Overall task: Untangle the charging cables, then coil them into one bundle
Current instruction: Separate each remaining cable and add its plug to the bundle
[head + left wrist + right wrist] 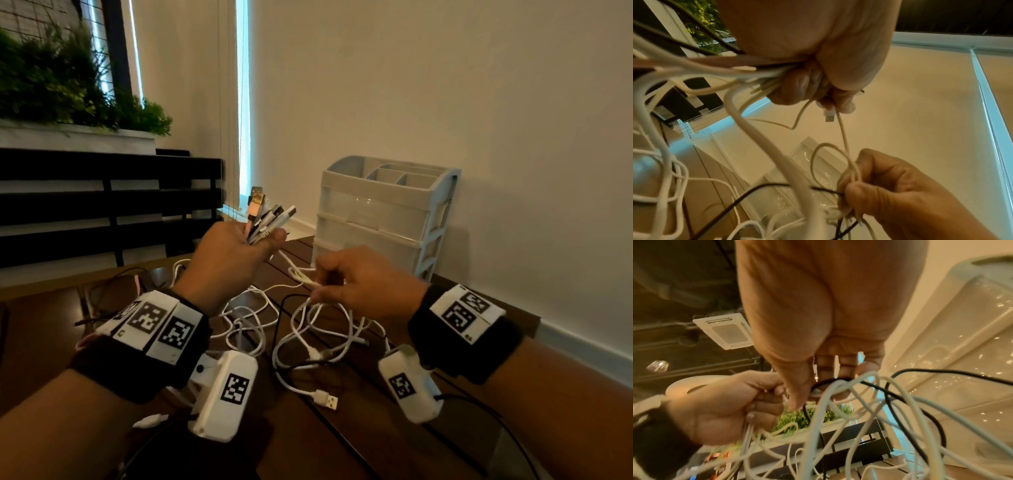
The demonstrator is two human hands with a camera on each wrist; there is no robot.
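Observation:
My left hand (236, 253) is raised above the table and grips a bunch of cable plug ends (270, 216) that fan upward from the fist, one pink, the others white with USB tips. White and black cables (308, 329) hang from it in tangled loops onto the dark wooden table (342, 445). My right hand (356, 281) is lower and to the right, pinching a few thin white strands (851, 172) between thumb and fingers. In the left wrist view my left hand (813, 81) is a closed fist round the cables. A loose USB plug (327, 400) lies on the table near me.
A white plastic drawer organiser (383, 212) stands against the wall behind my right hand. A black slatted bench (109, 205) and a planter with green plants (68, 82) are at the left. Black wires from the wrist cameras trail over the table's near edge.

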